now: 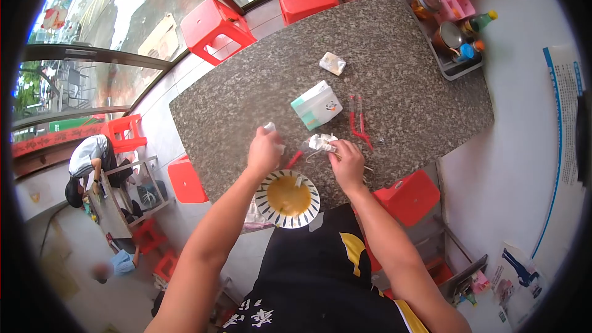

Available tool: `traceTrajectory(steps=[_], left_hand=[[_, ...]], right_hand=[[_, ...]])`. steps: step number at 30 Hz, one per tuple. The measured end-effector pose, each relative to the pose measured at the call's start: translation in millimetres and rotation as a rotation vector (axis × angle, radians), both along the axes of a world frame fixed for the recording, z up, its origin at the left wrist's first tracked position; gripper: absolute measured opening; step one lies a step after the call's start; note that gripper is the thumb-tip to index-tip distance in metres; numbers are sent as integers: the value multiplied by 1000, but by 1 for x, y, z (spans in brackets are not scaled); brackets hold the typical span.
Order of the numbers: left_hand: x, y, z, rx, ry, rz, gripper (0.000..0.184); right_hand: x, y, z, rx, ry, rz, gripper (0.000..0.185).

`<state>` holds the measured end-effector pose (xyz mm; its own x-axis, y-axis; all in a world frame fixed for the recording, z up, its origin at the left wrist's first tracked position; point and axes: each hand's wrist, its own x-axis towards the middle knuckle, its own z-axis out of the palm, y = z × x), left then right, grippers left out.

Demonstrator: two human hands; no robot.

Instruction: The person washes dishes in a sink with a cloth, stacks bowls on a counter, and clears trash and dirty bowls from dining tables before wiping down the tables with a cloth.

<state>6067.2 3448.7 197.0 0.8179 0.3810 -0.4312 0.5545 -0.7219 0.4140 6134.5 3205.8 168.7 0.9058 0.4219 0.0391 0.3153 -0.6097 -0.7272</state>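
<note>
My left hand [265, 151] is closed round a crumpled white tissue, which shows at both sides of its fingers, above the speckled stone table. My right hand [347, 163] pinches another crumpled white tissue [322, 142] near the table's front edge, with thin sticks showing beside the palm. Between and below my hands sits a patterned bowl [288, 199] with orange-brown soup and a white spoon in it. A red strip [295, 160] lies between my hands. Beyond them rests a white and green tissue pack [317, 105], with red-edged wrappers [359, 122] to its right.
A small white packet [332, 63] lies farther back on the table [246, 86]. At the back right, a grey tray [456, 74] holds jars and bottles. Red stools [217, 28] stand around the table. Two people are at another table on the left. A wall borders the right side.
</note>
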Motion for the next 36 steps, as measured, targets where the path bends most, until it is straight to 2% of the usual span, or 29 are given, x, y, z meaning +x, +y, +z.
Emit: traceTrajectory(steps=[3,6,8,10,11,12,14,17,20,24,27,29,30,32,36], left_hand=[[4,-4,3,-50,-20,94,24],[17,-20,11,-138,-120,142,25],[30,-40,26,-145,-57,217,28],[31,-58,35,70,116,87,31],[27,-62,23,55,149,93,43],[15,-64,3,71,37,15,40],[19,-75,5,88,50,-32,32],[29,-90,10,185,60,-66,28],[34,-96,3,68,26,-4,26],[36,-101,-4,97,-24,7,26],[41,-102,-4,48,-149,92,30],[50,-108,-5,-126,-24,356,35],[53,-109,-5,-125,-23,355,35],[55,-112,-8,-336,41,580,40],[55,-114,-12,-365,55,547,43]], right_hand=[[18,-20,29,97,17,3,33],[48,-35,35,66,-9,-235,32],[68,-39,25,14,42,-332,33],[83,-35,10,-35,-60,-267,32],[85,-32,3,-88,-158,-205,31],[82,-32,-4,-81,-149,-211,31],[77,-27,-6,-163,-189,-119,28],[55,-33,-4,-143,-161,-50,28],[23,-30,-4,-139,-112,18,31],[-13,-11,1,-69,-56,-14,39],[-32,8,10,15,59,-46,48],[-35,16,10,69,129,-60,63],[-36,18,10,70,130,-61,63],[-35,20,14,113,124,-100,61],[-26,21,8,135,149,-124,54]])
